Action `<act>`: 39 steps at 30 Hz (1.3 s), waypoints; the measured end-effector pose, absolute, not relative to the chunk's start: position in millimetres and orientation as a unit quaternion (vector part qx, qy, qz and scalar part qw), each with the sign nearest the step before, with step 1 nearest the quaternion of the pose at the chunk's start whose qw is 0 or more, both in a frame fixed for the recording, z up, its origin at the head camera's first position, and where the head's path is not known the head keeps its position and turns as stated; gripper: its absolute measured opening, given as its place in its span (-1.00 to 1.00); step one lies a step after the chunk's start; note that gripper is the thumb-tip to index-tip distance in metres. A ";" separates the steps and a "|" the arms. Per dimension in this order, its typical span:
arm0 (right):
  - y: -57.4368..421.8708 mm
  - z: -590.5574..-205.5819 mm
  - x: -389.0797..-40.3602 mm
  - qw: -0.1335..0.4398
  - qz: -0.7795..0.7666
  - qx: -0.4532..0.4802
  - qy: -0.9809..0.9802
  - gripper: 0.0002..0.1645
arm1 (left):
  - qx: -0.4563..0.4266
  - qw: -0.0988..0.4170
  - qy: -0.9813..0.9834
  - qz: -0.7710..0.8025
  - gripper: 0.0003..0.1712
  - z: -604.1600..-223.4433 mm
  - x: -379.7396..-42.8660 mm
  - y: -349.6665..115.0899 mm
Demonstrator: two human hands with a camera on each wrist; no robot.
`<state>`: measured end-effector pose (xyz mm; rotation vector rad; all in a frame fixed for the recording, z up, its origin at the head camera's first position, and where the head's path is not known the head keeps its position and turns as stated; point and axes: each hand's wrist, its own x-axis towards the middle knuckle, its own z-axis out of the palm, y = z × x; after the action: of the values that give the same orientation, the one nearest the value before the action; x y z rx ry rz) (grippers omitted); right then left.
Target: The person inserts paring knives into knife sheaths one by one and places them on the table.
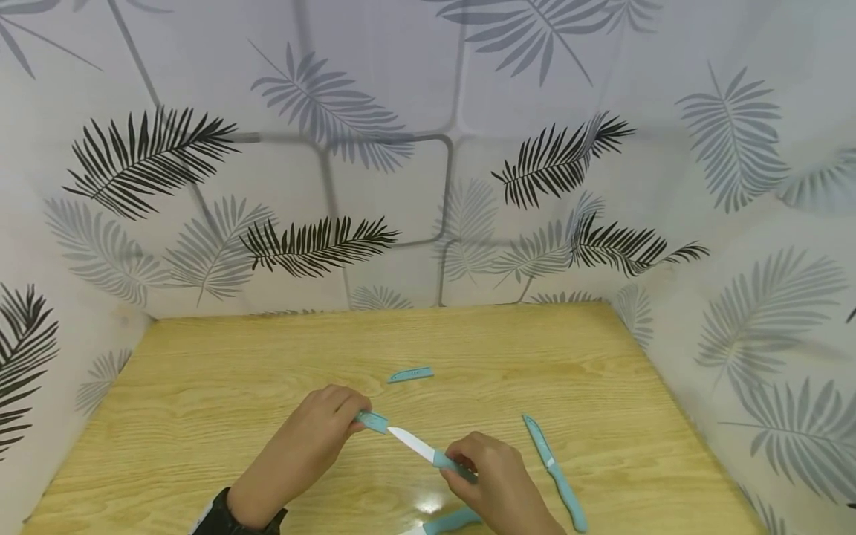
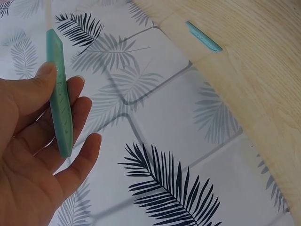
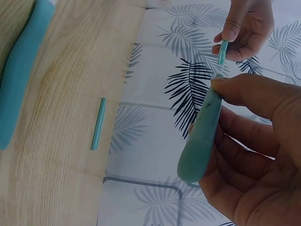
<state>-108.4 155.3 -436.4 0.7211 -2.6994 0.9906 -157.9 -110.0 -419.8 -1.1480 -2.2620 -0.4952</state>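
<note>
My left hand (image 1: 329,422) pinches a teal blade sheath (image 2: 59,101) between thumb and fingers. In my right hand (image 1: 491,475) is the teal handle (image 3: 203,127) of a small paring knife with a white blade (image 1: 412,443). The blade points left, its tip close to the sheath's mouth in the head view; whether the tip is inside cannot be told. A second teal sheath (image 1: 411,374) lies on the table beyond both hands. To the right of my right hand lies a sheathed knife (image 1: 555,473), and another teal-handled knife (image 1: 452,521) is partly cut off at the bottom edge.
The wood-patterned table (image 1: 267,349) ends at a leaf-printed cloth (image 1: 374,200) that hangs behind it and along both sides. A black watch or band (image 1: 234,514) sits on the left wrist.
</note>
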 end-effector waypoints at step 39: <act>147.2 -432.2 -110.2 0.073 0.324 0.269 -0.904 -0.91 | -0.490 0.259 -0.812 -0.185 -0.82 -427.9 -151.8 -87.4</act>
<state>-110.2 147.2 -432.2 0.8077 -2.7152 0.9718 -151.8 -87.4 -427.9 -1.3285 -2.1999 -0.5020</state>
